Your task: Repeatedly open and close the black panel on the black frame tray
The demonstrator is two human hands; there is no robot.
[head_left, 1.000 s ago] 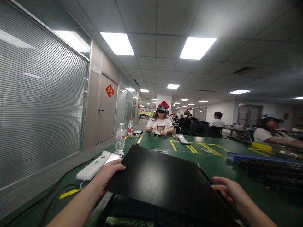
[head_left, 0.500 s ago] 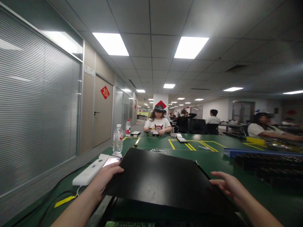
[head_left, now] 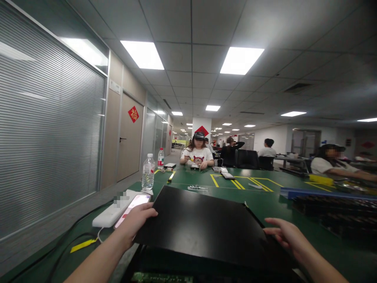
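Observation:
A flat black panel (head_left: 203, 228) lies tilted in front of me, with its lower edge raised over a dark open case. Inside that case, part of a green circuit board (head_left: 161, 277) shows at the bottom of the view. My left hand (head_left: 138, 220) grips the panel's left edge, thumb on top and the other fingers hidden beneath. At the right edge, my right hand (head_left: 284, 234) holds the panel with curled fingertips, while its index finger sticks out. A lit phone (head_left: 137, 202) lies just beyond my left hand.
Left of the phone are a white power strip (head_left: 103, 216), cables and a water bottle (head_left: 148, 173). Dark parts (head_left: 326, 208) with a blue strip (head_left: 306, 194) lie at right on the green table (head_left: 235, 190). A person (head_left: 198, 153) sits opposite; another (head_left: 332, 161) sits at right.
The view has shifted slightly, and more of the phone shows beside my left hand. Both hands keep their places on the panel, which looks nearly unmoved.

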